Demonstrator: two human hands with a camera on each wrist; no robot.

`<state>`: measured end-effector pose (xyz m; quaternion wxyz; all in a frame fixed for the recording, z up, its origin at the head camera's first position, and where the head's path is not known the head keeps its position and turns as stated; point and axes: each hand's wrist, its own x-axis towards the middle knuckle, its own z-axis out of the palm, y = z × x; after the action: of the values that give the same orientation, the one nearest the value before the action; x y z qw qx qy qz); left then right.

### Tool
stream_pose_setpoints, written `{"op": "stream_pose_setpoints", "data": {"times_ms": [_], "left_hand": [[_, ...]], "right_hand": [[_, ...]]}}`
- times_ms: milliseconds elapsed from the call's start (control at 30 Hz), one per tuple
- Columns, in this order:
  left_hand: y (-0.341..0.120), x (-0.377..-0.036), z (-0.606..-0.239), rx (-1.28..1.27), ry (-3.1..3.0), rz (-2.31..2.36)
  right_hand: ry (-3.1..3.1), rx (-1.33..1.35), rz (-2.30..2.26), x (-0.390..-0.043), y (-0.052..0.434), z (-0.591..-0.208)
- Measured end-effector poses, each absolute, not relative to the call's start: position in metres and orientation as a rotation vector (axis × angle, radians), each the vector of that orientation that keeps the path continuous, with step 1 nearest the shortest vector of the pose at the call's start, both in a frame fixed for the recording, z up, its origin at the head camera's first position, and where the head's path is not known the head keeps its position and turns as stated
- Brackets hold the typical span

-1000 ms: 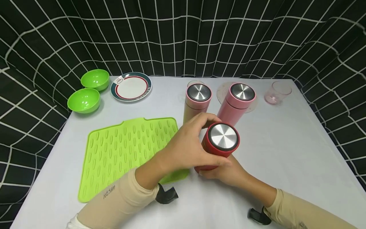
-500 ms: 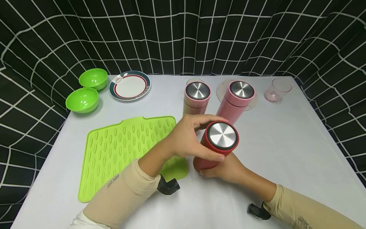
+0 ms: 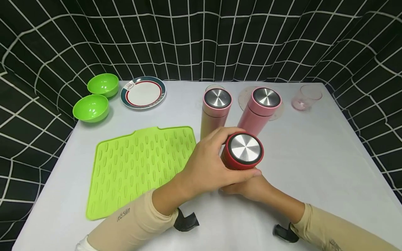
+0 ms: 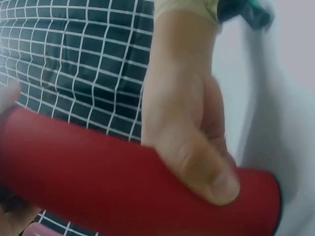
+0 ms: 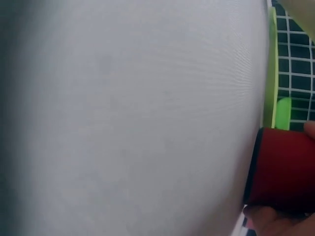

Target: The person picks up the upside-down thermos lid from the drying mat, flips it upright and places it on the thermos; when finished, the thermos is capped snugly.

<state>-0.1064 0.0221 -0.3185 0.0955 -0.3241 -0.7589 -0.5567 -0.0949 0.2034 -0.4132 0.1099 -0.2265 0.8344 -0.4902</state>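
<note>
A red vacuum flask (image 3: pixel 231 161) with a brushed-metal top (image 3: pixel 245 149) stands nearly upright in front of me. My left hand (image 3: pixel 204 165) grips it just under the top, thumb on the near side, fingers mostly hidden behind. Lower down, my right hand (image 3: pixel 249 190) holds the body; its thumb lies across the red flask (image 4: pixel 98 172) near the base in the left wrist view. The dark-edged base of the flask (image 5: pixel 285 169) shows in the right wrist view; whether it touches the table I cannot tell. Close behind are a pink flask (image 3: pixel 254 120) and a pink-and-yellowish flask (image 3: pixel 213 120).
A green ribbed mat (image 3: pixel 138 167) lies left, partly under my left forearm. Two green bowls (image 3: pixel 91 108) and a dark-rimmed plate (image 3: pixel 144 93) sit back left. Behind the flasks are a round coaster (image 3: pixel 243 100) and a glass rim (image 3: pixel 215 86); a pinkish glass (image 3: pixel 306 97) is back right.
My left hand has swung round the upper flask, its thumb now reaching farther right. Half a second ago the flask leaned more and its lower body showed. The right hand stays about in place.
</note>
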Motion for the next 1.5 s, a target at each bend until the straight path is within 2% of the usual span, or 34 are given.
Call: {"op": "stream_pose_setpoints", "data": {"times_ms": [233, 667, 967, 1267, 1500], "left_hand": [[0.024, -0.105, -0.321, -0.918, -2.164, -1.675], [0.018, -0.138, -0.324, -1.375, -2.092, -2.006], [0.017, -0.138, -0.326, -1.38, -2.112, -2.018], [0.001, -0.124, -0.322, -1.345, -2.532, -1.793], [-0.038, -0.116, -0.337, -1.316, -3.012, -1.332]], "right_hand": [[2.387, -0.682, -1.505, -0.095, 0.205, -0.413], [2.408, -0.622, -1.486, -0.097, 0.21, -0.415], [2.412, -0.678, -1.455, -0.099, 0.211, -0.415], [2.371, -0.76, -1.524, -0.095, 0.227, -0.413], [2.437, -0.563, -1.548, -0.091, 0.275, -0.408]]}}
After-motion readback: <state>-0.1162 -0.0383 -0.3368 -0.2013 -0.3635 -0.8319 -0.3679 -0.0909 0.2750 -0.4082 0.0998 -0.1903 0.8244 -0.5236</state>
